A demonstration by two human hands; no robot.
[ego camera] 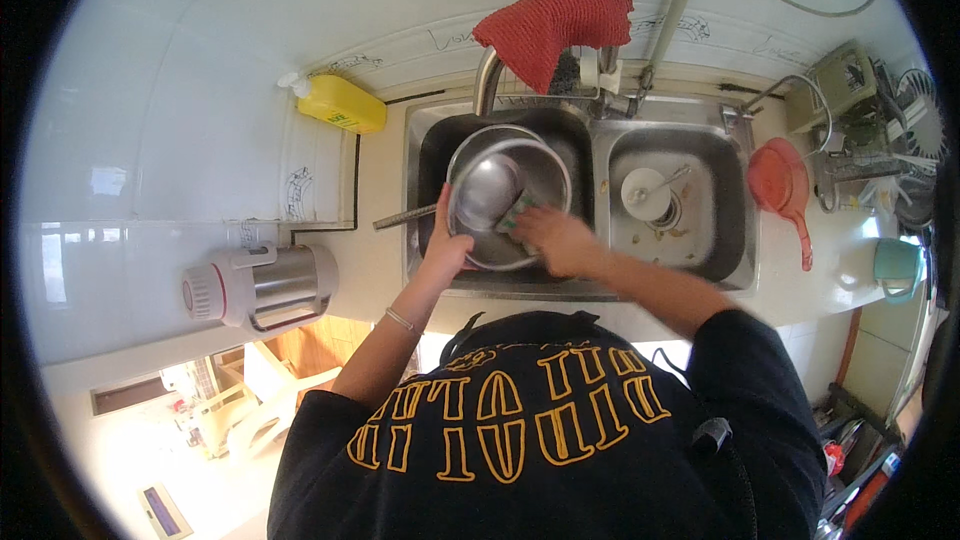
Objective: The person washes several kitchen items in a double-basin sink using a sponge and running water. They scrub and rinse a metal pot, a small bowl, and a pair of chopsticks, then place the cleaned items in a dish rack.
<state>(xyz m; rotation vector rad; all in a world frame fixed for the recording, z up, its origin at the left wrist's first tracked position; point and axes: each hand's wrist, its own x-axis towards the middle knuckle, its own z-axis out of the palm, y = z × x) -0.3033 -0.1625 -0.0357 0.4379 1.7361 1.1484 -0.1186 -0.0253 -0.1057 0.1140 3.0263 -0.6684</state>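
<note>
A round stainless steel bowl [550, 163] is tilted over the left sink basin [581, 136], with another round metal rim showing behind its upper left edge. My left hand [447, 244] grips the bowl by its left rim, thumb toward the front. Inside the bowl, my right hand [551, 234], blurred, presses a greenish cloth or scouring pad [517, 211] against the metal. A ridged metal handle [405, 217] sticks out to the left past the basin edge; what it belongs to is hidden.
A red cloth [559, 19] drapes over the faucet [489, 82]. The right basin [697, 240] holds a small white bowl [643, 191] with a spoon and food scraps near the drain. Around the sink are a yellow bottle [341, 105], a steel thermos jug [289, 286], a red ladle [778, 176] and a dish rack [855, 163].
</note>
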